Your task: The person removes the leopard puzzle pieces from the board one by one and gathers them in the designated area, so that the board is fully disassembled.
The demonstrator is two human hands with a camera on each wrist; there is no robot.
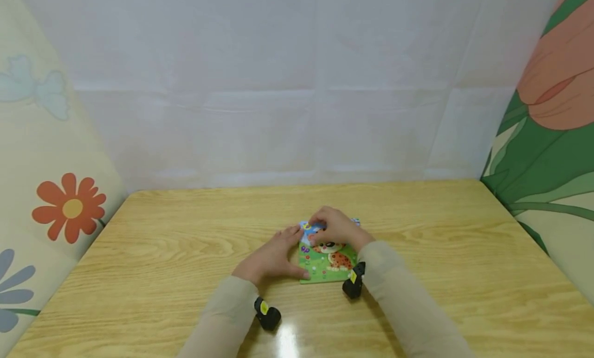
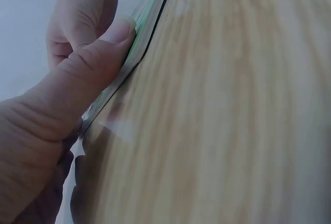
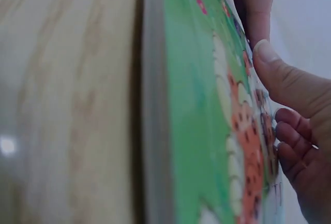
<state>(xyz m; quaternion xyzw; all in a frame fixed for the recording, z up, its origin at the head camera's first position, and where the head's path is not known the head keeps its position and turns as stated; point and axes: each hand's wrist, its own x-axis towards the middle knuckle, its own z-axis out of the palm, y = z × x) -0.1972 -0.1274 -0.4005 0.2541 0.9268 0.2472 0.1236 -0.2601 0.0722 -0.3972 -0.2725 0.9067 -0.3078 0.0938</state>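
Observation:
A small square picture board (image 1: 317, 273) lies on the table, printed with a spotted cartoon animal on green grass under blue sky. The left hand (image 1: 277, 256) holds its left side, thumb over the near corner and fingers by the upper left edge. In the left wrist view the left thumb (image 2: 95, 61) presses at the board's rim. Over the upper part of the picture, the right hand (image 1: 337, 228) bends its fingers down around the animal's head. The right thumb (image 3: 289, 81) and fingertips meet the printed face; I cannot tell whether they pinch a piece.
The board rests on a wood-grain table (image 1: 185, 229). A white cloth (image 1: 278, 90) hangs behind it. Flower-painted panels stand at the left (image 1: 28, 151) and right (image 1: 557, 167). Black wrist cameras (image 1: 267, 315) sit below both hands.

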